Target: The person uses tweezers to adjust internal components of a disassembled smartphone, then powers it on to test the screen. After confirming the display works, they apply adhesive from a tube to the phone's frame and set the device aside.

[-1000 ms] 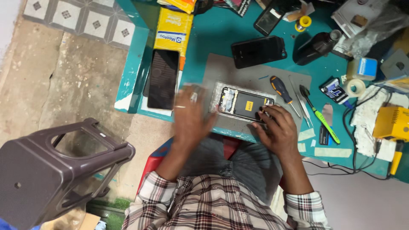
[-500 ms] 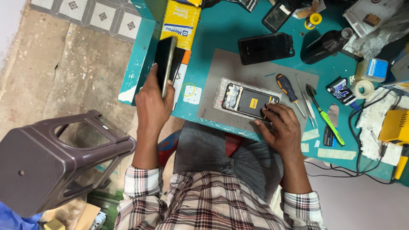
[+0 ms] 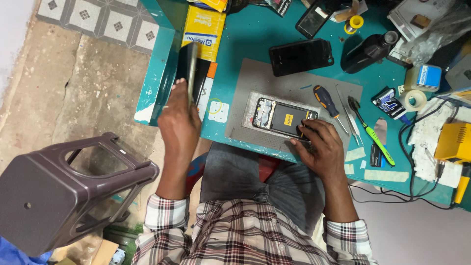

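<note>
Change: since the earlier frames the left hand (image 3: 179, 125) has been lifted off the grey mat, and the dark phone panel (image 3: 192, 73) that lay flat at the table's left edge is now raised on edge.
Left hand: closed around the lower part of the panel, fingers wrapped, thumb side toward the camera; the panel is held upright above the table (image 3: 255, 29) edge, just in front of the yellow box (image 3: 203, 29).
Right hand: laid flat with fingers curled on the lower right end of the opened phone (image 3: 282, 118), pressing it down; it is kept where it was.
Opened phone: lying on the grey mat (image 3: 274, 81), its back off and the black battery showing.
Nearby: a screwdriver (image 3: 326, 100) and tweezers (image 3: 346, 115) are set just right of the phone, a green-handled brush (image 3: 375, 137) beyond them.
Uncertain: whether the panel is a screen or a back cover cannot be told from this edge-on view.
Handling: the panel is best held by its edges only, its faces left untouched, while the phone is kept pinned so it does not slide on the mat.
</note>
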